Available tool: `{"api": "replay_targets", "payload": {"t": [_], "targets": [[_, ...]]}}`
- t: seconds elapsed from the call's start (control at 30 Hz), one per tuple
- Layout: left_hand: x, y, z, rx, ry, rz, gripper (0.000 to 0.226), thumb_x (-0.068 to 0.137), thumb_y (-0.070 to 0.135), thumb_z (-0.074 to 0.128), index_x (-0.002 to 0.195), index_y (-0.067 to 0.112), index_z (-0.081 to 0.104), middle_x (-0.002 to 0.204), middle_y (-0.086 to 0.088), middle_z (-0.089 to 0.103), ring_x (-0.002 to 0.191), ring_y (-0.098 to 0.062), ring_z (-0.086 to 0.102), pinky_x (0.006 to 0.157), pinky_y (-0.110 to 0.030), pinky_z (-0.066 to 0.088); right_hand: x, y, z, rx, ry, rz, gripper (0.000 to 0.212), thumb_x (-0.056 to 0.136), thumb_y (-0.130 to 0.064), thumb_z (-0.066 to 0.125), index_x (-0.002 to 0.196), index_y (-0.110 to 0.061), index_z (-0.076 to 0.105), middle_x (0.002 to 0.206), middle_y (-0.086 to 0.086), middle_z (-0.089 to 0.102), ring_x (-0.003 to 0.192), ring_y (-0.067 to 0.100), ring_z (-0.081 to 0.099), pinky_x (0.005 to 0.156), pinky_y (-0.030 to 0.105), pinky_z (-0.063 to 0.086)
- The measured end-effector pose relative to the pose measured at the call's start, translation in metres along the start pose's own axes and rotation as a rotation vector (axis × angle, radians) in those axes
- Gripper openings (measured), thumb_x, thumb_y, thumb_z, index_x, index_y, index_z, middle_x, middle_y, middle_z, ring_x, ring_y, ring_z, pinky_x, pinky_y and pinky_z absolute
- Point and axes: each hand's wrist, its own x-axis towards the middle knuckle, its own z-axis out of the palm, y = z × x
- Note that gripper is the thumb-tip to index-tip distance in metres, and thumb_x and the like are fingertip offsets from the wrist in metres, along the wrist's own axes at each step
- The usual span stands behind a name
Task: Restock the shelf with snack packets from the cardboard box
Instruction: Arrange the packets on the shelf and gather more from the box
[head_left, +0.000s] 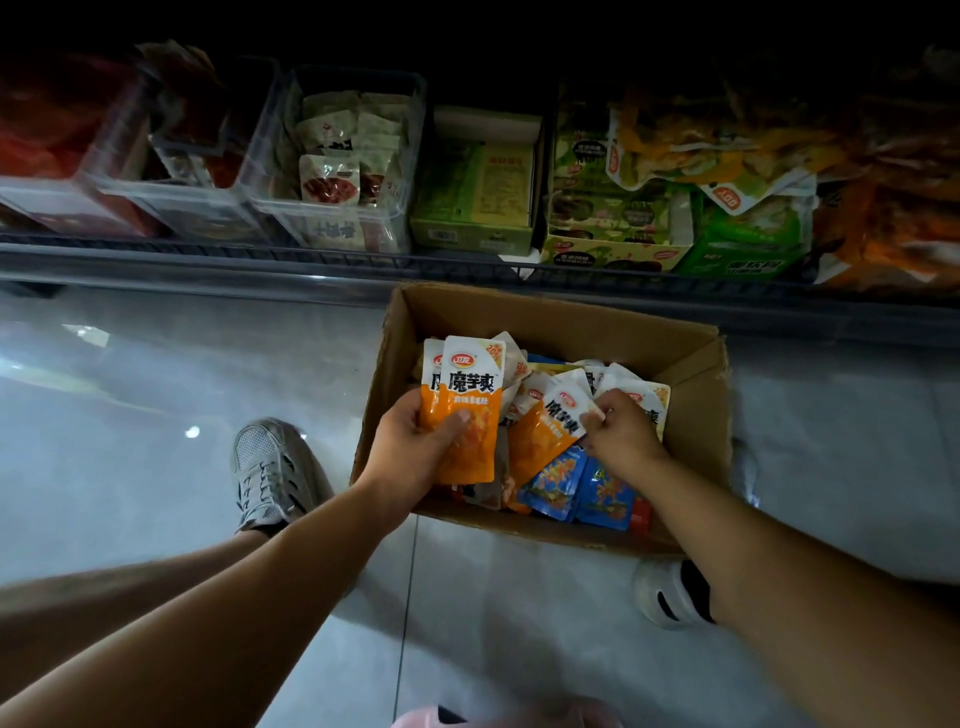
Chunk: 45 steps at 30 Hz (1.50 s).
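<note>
Left grip (415, 441), right grip (621, 434): thumbs over orange packets (470, 387)

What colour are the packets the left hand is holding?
White on top, orange below: the packets in the left hand, clearest in the head view.

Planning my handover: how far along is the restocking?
Done: the shelf holds stocked bins and cartons, though I cannot tell which were just added. In hand: the left hand grips a few orange packets over the box; the right hand pinches another packet inside it. Left: many more, blue packets included, lie in the box.
</note>
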Motion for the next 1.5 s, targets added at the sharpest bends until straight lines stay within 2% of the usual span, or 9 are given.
{"api": "replay_targets", "payload": {"t": [0.27, 0.33, 0.47, 0.6, 0.73, 0.87, 1.03, 1.27, 1.5], "targets": [[0.005, 0.009, 0.009, -0.075, 0.048, -0.059, 0.042, 0.098, 0.033, 0.067, 0.137, 0.032, 0.052, 0.122, 0.009, 0.065, 0.116, -0.021, 0.065, 0.100, -0.052, 0.055, -0.021, -0.063, -0.073, 0.062, 0.077, -0.221, 0.007, 0.105, -0.025, 0.049, 0.108, -0.029, 0.044, 0.092, 0.006, 0.069, 0.066, 0.020, 0.071, 0.054, 0.041, 0.061], [0.004, 0.011, 0.012, -0.104, 0.033, -0.084, 0.041, 0.099, 0.031, 0.066, 0.138, 0.031, 0.052, 0.117, 0.011, 0.066, 0.111, -0.019, 0.067, 0.095, -0.048, 0.057, -0.030, -0.078, -0.076, 0.128, 0.011, -0.218, 0.008, 0.104, -0.021, 0.050, 0.111, -0.024, 0.046, 0.089, 0.005, 0.070, 0.054, 0.011, 0.068, 0.044, 0.028, 0.054], [-0.002, 0.015, 0.019, -0.200, -0.101, -0.139, 0.033, 0.100, 0.025, 0.066, 0.132, 0.029, 0.059, 0.116, 0.004, 0.074, 0.099, -0.016, 0.074, 0.078, -0.036, 0.061, -0.048, -0.100, -0.058, 0.130, -0.148, -0.240, 0.009, 0.104, -0.020, 0.051, 0.112, -0.022, 0.047, 0.092, 0.003, 0.071, 0.052, 0.020, 0.067, 0.041, 0.029, 0.051], [-0.008, 0.018, 0.016, -0.179, -0.251, -0.125, 0.044, 0.090, 0.025, 0.076, 0.130, 0.027, 0.058, 0.118, -0.001, 0.076, 0.103, -0.021, 0.075, 0.085, -0.043, 0.062, -0.058, -0.109, -0.032, 0.244, -0.235, -0.210, 0.010, 0.102, -0.018, 0.054, 0.111, -0.016, 0.049, 0.089, 0.008, 0.070, 0.056, 0.019, 0.070, 0.044, 0.028, 0.053], [-0.008, 0.023, -0.003, -0.121, -0.135, -0.031, 0.043, 0.087, 0.021, 0.079, 0.125, 0.029, 0.060, 0.114, 0.002, 0.077, 0.096, -0.013, 0.076, 0.078, -0.035, 0.062, -0.047, -0.100, -0.026, 0.473, -0.174, -0.084, 0.012, 0.100, -0.021, 0.060, 0.107, -0.012, 0.058, 0.097, 0.013, 0.071, 0.076, 0.029, 0.073, 0.062, 0.041, 0.062], [-0.006, 0.034, -0.032, -0.155, -0.059, 0.022, 0.042, 0.088, 0.020, 0.076, 0.126, 0.027, 0.059, 0.111, 0.004, 0.078, 0.098, -0.016, 0.076, 0.075, -0.034, 0.063, -0.018, -0.046, -0.011, -0.064, -0.057, -0.150, 0.017, 0.092, -0.028, 0.070, 0.107, -0.023, 0.063, 0.103, -0.001, 0.066, 0.096, 0.021, 0.066, 0.080, 0.033, 0.053], [-0.009, 0.028, -0.053, -0.210, 0.018, 0.024, 0.041, 0.091, 0.018, 0.074, 0.128, 0.024, 0.058, 0.112, 0.002, 0.078, 0.095, -0.017, 0.077, 0.064, -0.027, 0.062, -0.006, -0.021, 0.021, -0.288, -0.034, -0.209, 0.047, 0.085, -0.033, 0.077, 0.128, -0.022, 0.061, 0.130, 0.007, 0.049, 0.117, 0.027, 0.053, 0.100, 0.037, 0.047], [-0.006, 0.024, -0.056, -0.184, 0.024, 0.036, 0.044, 0.089, 0.021, 0.076, 0.129, 0.027, 0.059, 0.110, 0.008, 0.078, 0.097, -0.014, 0.076, 0.071, -0.030, 0.063, 0.001, -0.027, 0.046, -0.372, 0.068, -0.226, 0.053, 0.080, -0.044, 0.080, 0.126, -0.024, 0.064, 0.127, 0.007, 0.041, 0.120, 0.028, 0.042, 0.100, 0.036, 0.042], [-0.004, 0.022, -0.055, -0.184, 0.018, 0.043, 0.040, 0.089, 0.022, 0.077, 0.123, 0.031, 0.058, 0.105, 0.012, 0.078, 0.092, -0.010, 0.077, 0.064, -0.024, 0.061, 0.008, -0.032, 0.040, -0.095, 0.088, -0.124, 0.015, 0.095, -0.020, 0.066, 0.095, -0.015, 0.052, 0.098, 0.006, 0.056, 0.095, 0.030, 0.058, 0.072, 0.030, 0.037]]}}
